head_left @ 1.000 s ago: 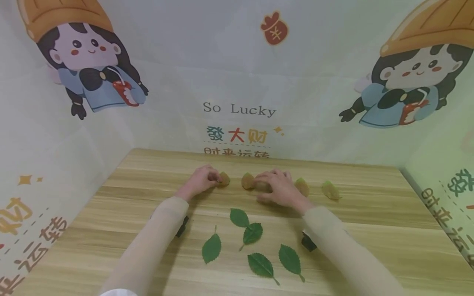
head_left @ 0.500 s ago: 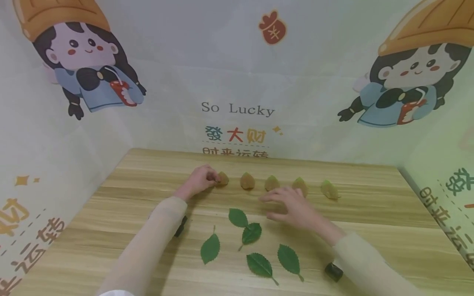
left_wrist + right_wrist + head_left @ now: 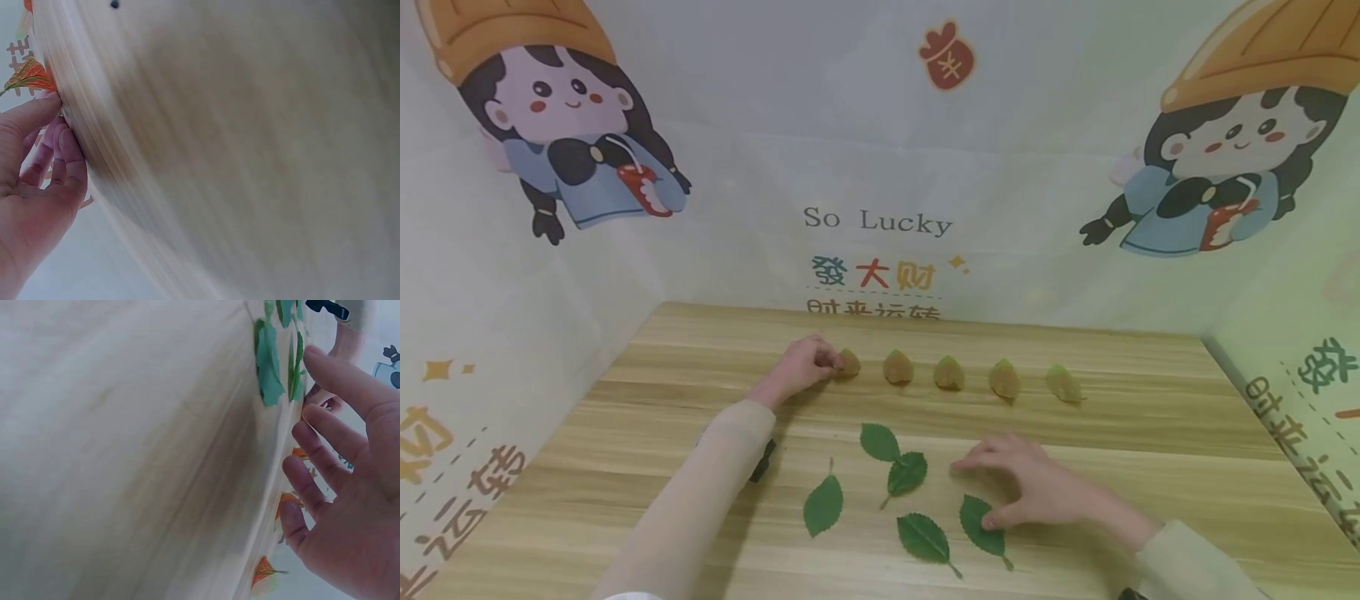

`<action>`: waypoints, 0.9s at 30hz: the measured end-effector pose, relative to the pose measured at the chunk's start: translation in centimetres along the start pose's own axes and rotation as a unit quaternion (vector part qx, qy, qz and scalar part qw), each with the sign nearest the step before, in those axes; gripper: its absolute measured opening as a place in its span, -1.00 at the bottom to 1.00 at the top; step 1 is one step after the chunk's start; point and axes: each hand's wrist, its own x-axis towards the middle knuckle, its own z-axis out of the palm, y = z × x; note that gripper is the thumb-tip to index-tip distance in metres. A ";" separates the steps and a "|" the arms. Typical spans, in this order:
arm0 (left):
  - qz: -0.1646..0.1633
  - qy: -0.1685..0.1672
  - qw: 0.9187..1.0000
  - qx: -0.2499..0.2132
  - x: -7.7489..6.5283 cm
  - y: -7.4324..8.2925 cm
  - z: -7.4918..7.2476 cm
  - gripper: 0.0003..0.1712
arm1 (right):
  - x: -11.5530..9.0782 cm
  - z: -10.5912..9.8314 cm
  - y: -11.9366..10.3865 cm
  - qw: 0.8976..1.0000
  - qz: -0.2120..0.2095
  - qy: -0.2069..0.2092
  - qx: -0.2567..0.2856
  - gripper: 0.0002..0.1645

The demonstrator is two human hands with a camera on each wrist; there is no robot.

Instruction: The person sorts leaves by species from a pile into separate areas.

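My left hand point(image 3: 805, 363) is at the far left end of a row of orange-brown leaves, pinching the edge of the leftmost leaf point(image 3: 849, 364). In the left wrist view that leaf point(image 3: 32, 76) shows orange with pale veins, sticking out past the thumb. My right hand point(image 3: 1037, 483) is over the right side of the table, fingers spread and holding nothing. Its thumb overlaps a green toothed leaf point(image 3: 981, 527) in the head view; whether it touches cannot be told. In the right wrist view the right hand point(image 3: 350, 469) shows its palm and loosely bent fingers.
Other orange-brown leaves point(image 3: 949, 372) continue the row along the back of the wooden table point(image 3: 647, 400). Several green leaves lie nearer, including a left one point(image 3: 823, 506), an overlapping pair point(image 3: 907, 473) and a front one point(image 3: 923, 537). A printed cloth point(image 3: 745, 183) walls the back and sides.
My right hand has drawn back from the orange-brown row towards the green leaves at the right front, uncovering the middle leaf of the row. The left hand stays at the leftmost leaf.
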 end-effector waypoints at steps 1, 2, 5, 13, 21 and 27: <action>0.000 0.000 1.000 0.001 0.0 0.0 0.0 -0.86 | -0.2 0.0 0.0 1.000 0.003 -0.008 0.008 -0.24; 0.001 0.000 1.000 0.002 0.0 0.0 0.0 -0.86 | -0.4 0.0 0.1 1.000 0.006 -0.013 0.013 -0.22; -0.001 0.002 1.000 0.002 0.1 -0.1 0.0 -0.86 | -1.0 0.2 0.1 1.000 0.011 -0.019 0.017 -0.21; 0.003 0.001 1.000 -0.004 -0.1 0.1 0.0 -0.86 | -1.5 1.1 0.3 0.999 0.026 -0.005 0.023 -0.29; -0.005 0.001 1.000 -0.004 -0.1 0.1 0.0 -0.87 | -1.6 1.2 0.2 0.999 0.035 0.007 0.024 -0.37; -0.007 0.001 1.000 -0.007 -0.3 0.3 -0.1 -0.86 | -1.5 1.3 0.5 0.997 0.035 0.016 0.070 -0.47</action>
